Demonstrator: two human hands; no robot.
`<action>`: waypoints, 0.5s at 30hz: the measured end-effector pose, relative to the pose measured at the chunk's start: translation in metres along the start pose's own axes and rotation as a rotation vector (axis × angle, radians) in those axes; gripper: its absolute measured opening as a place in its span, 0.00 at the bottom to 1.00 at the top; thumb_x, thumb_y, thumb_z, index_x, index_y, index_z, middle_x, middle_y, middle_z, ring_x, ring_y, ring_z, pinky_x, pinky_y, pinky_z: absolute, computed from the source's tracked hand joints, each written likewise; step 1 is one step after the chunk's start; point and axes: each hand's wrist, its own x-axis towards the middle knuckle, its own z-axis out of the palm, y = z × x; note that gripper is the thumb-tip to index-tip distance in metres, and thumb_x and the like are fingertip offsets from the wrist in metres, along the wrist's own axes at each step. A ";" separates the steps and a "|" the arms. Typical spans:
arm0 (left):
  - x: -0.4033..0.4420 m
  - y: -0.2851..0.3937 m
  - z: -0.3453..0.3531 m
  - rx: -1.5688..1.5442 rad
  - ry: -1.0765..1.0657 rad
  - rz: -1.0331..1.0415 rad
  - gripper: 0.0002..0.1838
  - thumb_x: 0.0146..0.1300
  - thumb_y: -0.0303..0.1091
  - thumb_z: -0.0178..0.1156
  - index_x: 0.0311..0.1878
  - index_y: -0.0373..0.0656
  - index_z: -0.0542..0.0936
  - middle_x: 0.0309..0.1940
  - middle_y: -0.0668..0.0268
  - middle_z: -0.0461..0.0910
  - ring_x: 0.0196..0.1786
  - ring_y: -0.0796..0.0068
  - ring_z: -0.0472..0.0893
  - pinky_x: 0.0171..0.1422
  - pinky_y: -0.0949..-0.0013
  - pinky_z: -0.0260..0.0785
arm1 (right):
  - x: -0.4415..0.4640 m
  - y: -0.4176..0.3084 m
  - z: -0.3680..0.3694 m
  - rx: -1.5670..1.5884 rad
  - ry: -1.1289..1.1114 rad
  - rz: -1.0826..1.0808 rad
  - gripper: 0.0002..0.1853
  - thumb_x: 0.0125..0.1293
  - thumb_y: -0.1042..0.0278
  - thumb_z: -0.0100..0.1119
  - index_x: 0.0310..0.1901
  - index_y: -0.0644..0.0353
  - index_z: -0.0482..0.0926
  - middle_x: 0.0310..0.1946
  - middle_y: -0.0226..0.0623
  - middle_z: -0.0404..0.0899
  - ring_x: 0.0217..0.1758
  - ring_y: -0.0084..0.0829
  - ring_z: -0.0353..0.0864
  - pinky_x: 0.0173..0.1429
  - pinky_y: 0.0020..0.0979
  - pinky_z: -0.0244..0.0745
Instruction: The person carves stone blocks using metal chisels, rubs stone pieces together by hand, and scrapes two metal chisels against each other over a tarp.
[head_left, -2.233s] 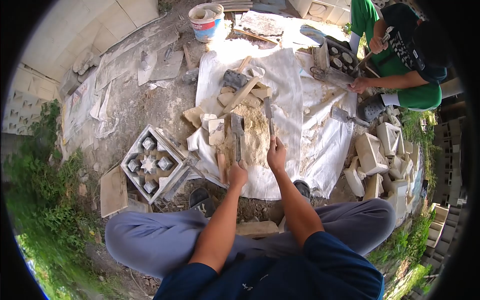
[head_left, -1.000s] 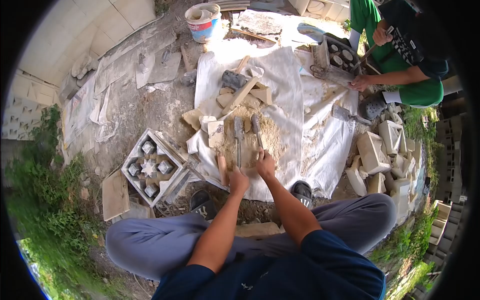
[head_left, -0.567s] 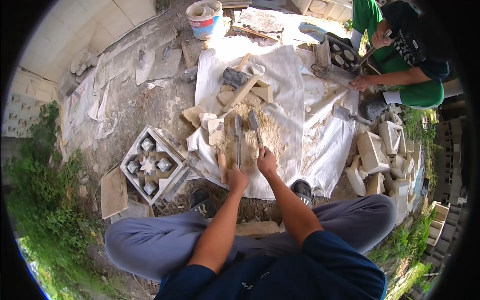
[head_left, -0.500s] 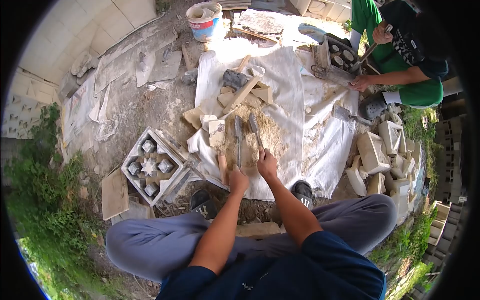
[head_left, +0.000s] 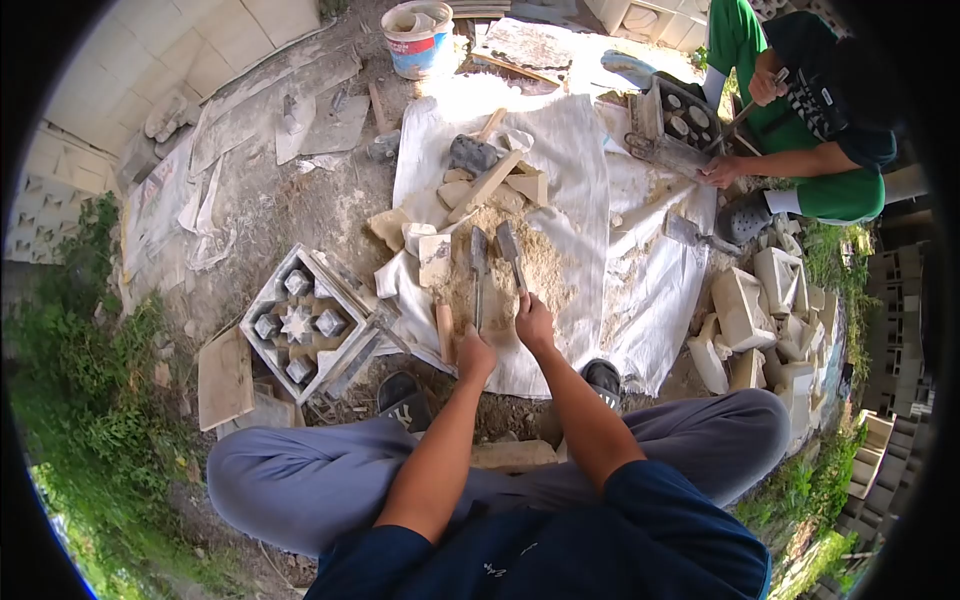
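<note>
My left hand (head_left: 476,357) is closed around the lower end of a long, narrow metal tool (head_left: 479,265), perhaps a trowel, pointing away from me. Beside it, my right hand (head_left: 534,323) grips a second flat-bladed tool (head_left: 509,245), also trowel-like, its blade tilted slightly left. Both blades lie over a pile of pale sandy powder (head_left: 550,260) on a white sheet (head_left: 575,345); whether they touch it I cannot tell. Just left of my left hand are a wooden handle (head_left: 445,333) and a pale flat block (head_left: 435,261).
A dark-headed mallet (head_left: 470,155) and broken pieces (head_left: 487,187) lie beyond the powder. Left stands a metal mould (head_left: 299,325) with a star centre. Cast blocks (head_left: 743,305) are piled right. A bucket (head_left: 418,45) stands behind. Another person (head_left: 820,110) works a tool at a mould (head_left: 688,115).
The right-hand tool's blade has turned, showing more of its flat face. Both hands stay in nearly the same place. The view has shifted slightly.
</note>
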 end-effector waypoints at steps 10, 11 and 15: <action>-0.005 0.018 -0.019 -0.054 -0.097 -0.093 0.15 0.69 0.37 0.48 0.48 0.33 0.71 0.38 0.39 0.78 0.44 0.37 0.77 0.47 0.44 0.68 | 0.008 -0.052 -0.038 0.236 0.187 -0.117 0.22 0.73 0.53 0.44 0.31 0.67 0.70 0.18 0.58 0.70 0.23 0.57 0.71 0.29 0.47 0.63; -0.007 0.020 -0.020 -0.055 -0.101 -0.095 0.15 0.69 0.37 0.48 0.48 0.33 0.71 0.38 0.39 0.78 0.44 0.37 0.77 0.47 0.44 0.68 | 0.007 -0.053 -0.037 0.232 0.187 -0.114 0.22 0.73 0.53 0.44 0.31 0.67 0.70 0.18 0.58 0.70 0.23 0.57 0.71 0.29 0.47 0.63; -0.005 0.015 -0.019 -0.018 -0.092 -0.086 0.16 0.70 0.38 0.47 0.50 0.34 0.71 0.40 0.39 0.78 0.47 0.38 0.77 0.49 0.45 0.68 | -0.001 -0.026 -0.016 0.064 0.117 -0.144 0.17 0.73 0.55 0.43 0.36 0.61 0.70 0.21 0.60 0.74 0.27 0.62 0.75 0.31 0.55 0.63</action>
